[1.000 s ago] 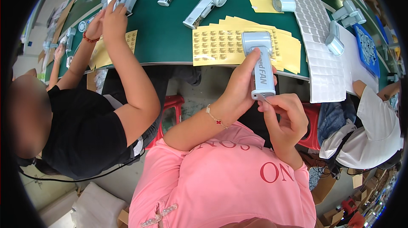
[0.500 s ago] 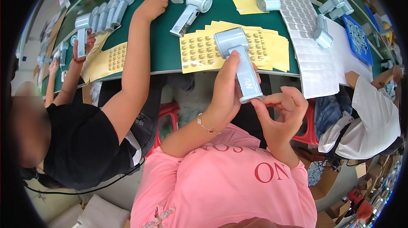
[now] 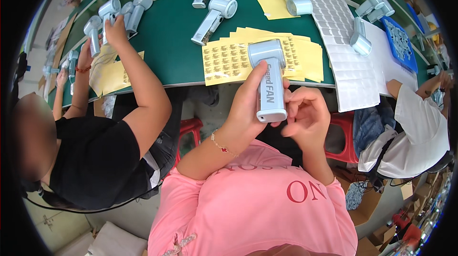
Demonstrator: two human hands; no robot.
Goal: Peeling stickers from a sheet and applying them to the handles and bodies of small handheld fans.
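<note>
A light blue handheld fan [image 3: 271, 84] is upright in my left hand [image 3: 248, 97], its round head away from me and the base of its handle towards me. The thumb lies along the handle's left side, while the other fingers wrap behind it and are partly hidden. Just right of the handle is my right hand [image 3: 307, 113], its fingers loosely curled, with a gap to the thumb and nothing visible between them. Beyond the fan's head lies a stack of yellow sheets [image 3: 224, 63] with rows of small dark labels.
Two more handheld fans [image 3: 210, 20] lie on the green table [image 3: 164, 32] at the back. Another fan [image 3: 299, 5] rests on a yellow sheet. White sheets [image 3: 341, 60] and a blue tray [image 3: 414, 65] are to the right. At left, a co-worker's hand [image 3: 116, 32] holds a fan.
The fan in my left hand has turned, showing more of its printed side and its base. My right hand has left the base and curled in beside the handle. The left co-worker's arm has swung left.
</note>
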